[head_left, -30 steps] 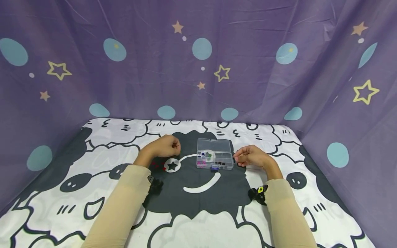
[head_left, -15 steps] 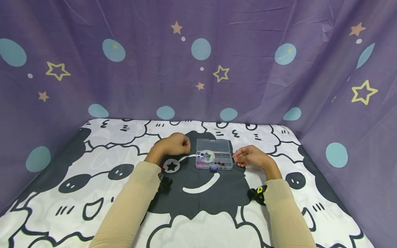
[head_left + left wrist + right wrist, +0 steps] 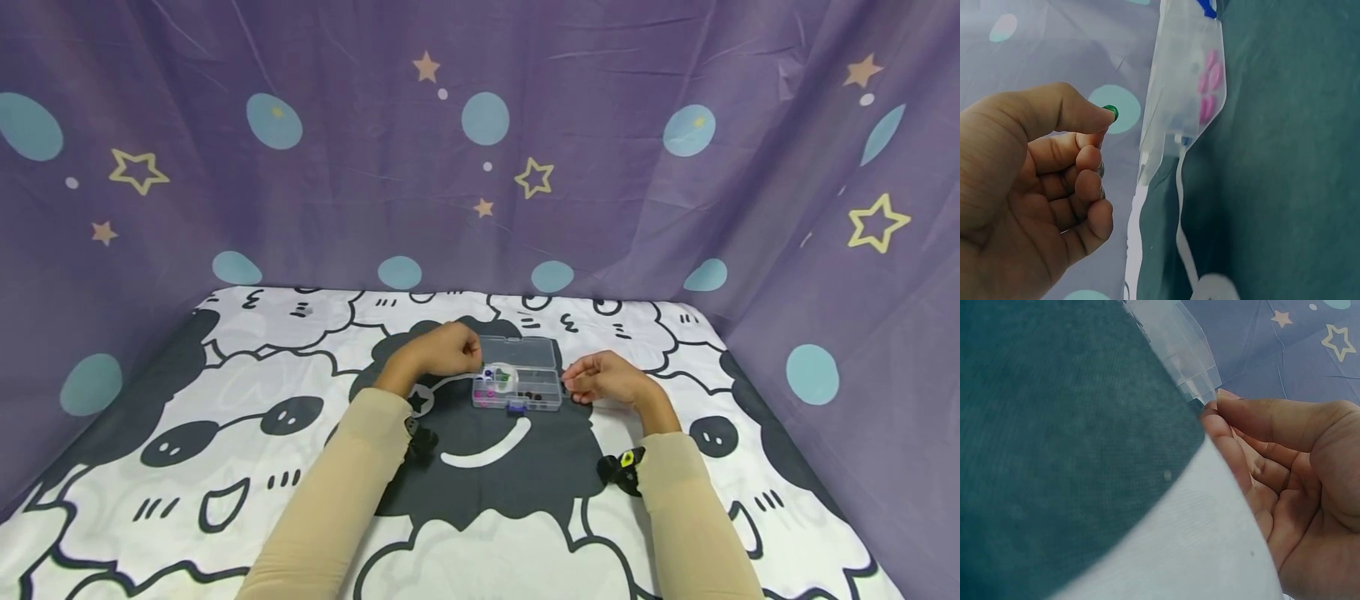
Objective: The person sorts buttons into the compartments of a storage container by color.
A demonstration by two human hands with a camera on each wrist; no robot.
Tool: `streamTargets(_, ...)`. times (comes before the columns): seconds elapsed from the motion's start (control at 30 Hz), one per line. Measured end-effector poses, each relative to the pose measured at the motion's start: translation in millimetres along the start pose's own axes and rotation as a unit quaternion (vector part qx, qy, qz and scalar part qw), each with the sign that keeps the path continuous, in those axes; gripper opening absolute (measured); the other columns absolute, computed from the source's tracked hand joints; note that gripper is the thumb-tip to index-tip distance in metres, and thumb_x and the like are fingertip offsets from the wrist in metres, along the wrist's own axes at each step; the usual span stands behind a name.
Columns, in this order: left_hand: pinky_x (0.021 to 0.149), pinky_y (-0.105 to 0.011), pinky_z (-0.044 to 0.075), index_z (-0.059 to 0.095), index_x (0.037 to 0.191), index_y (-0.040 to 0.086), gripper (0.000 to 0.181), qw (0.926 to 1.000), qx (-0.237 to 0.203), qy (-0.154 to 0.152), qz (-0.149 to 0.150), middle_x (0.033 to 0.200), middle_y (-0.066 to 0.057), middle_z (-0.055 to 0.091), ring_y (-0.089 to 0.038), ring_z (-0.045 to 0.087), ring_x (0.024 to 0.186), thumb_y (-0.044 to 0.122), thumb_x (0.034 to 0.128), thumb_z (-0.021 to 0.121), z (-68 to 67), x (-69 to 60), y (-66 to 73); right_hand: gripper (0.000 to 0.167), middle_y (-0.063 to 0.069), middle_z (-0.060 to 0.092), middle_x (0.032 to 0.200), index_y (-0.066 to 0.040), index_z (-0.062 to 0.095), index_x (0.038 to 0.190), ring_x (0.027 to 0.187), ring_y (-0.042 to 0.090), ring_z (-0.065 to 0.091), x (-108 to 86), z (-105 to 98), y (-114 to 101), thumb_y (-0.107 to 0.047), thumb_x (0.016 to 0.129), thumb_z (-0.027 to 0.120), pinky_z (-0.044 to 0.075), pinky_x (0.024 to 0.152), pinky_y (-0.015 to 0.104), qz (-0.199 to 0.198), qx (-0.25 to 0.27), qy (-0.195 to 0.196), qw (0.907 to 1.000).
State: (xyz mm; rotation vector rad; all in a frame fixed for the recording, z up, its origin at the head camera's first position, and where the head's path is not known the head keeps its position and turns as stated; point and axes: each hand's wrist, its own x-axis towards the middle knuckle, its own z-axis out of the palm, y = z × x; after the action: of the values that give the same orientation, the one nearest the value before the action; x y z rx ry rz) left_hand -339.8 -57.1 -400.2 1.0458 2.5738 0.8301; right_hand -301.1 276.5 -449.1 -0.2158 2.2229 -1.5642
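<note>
My left hand (image 3: 447, 350) hovers at the left end of a clear plastic compartment box (image 3: 538, 402), apart from it. Its thumb and forefinger pinch a small glossy green bead (image 3: 1111, 112), with the other fingers curled in. The box lies with its lid (image 3: 517, 353) raised toward the back. Pink beads (image 3: 1212, 75) sit in a front left compartment, and dark beads (image 3: 534, 397) further right. Blue and green pieces lie in the back row. My right hand (image 3: 611, 379) pinches the box's right end between thumb and forefinger; the exact contact is partly hidden.
A blue latch (image 3: 517, 409) sticks out at the front of the box. The sheep-print cloth (image 3: 480, 492) covers the work surface. A purple curtain (image 3: 600, 217) closes off the back and sides.
My left hand has moved right, from over the cloth to the box's left end. The right hand and the box stay in place; the red beads are now hidden behind the left arm.
</note>
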Motion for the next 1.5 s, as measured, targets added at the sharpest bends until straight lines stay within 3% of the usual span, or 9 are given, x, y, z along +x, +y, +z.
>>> streamTargets(0.33,0.066,-0.029,0.045,0.071,0.079,0.013,0.014,0.9998,0.02,0.0,0.005,0.066,0.005,0.057,-0.01,0.047,0.058,0.008,0.0882,0.062,8.7,10.4,8.3,0.018,0.007,0.073,0.086,0.008,0.069,0.111,0.074,0.017,0.068,0.2,-1,2,-0.002,0.096,0.068,0.059,0.071,0.032,-0.003,0.001,-0.002,1.0)
streamTargets(0.67,0.07,-0.031,0.045,0.072,0.084,0.013,0.011,0.9999,0.009,-0.006,0.003,0.068,0.004,0.058,-0.01,0.045,0.059,0.01,0.0928,0.066,15.5,16.3,14.3,0.018,0.007,0.073,0.086,0.008,0.069,0.112,0.074,0.017,0.068,0.5,0,1,-0.002,0.096,0.068,0.059,0.071,0.032,0.0,0.003,0.0,1.0)
streamTargets(0.87,0.07,-0.031,0.047,0.075,0.089,0.011,0.01,1.0,0.002,-0.004,0.002,0.076,0.003,0.064,-0.012,0.051,0.064,0.009,0.0936,0.066,14.8,15.7,13.7,0.019,0.007,0.073,0.087,0.01,0.068,0.112,0.074,0.016,0.068,0.0,0,1,0.0,0.097,0.066,0.059,0.071,0.031,-0.007,-0.003,-0.007,1.0)
streamTargets(1.13,0.066,-0.03,0.047,0.076,0.089,0.007,0.011,0.9998,0.012,0.005,-0.012,0.077,0.0,0.065,-0.013,0.052,0.063,0.009,0.0939,0.066,6.2,5.2,6.4,0.018,0.006,0.073,0.086,0.008,0.069,0.111,0.074,0.016,0.068,1.0,-2,2,-0.002,0.096,0.068,0.059,0.071,0.032,-0.003,-0.01,-0.001,0.9999)
streamTargets(1.5,0.066,-0.031,0.048,0.075,0.085,0.01,0.009,0.9984,0.034,0.021,-0.04,0.075,0.001,0.064,-0.013,0.054,0.064,0.01,0.0921,0.069,-9.4,-24.9,-10.1,0.019,0.007,0.073,0.088,0.008,0.069,0.112,0.075,0.017,0.069,0.8,-2,2,-0.002,0.096,0.068,0.059,0.072,0.032,-0.004,-0.014,-0.003,0.9999)
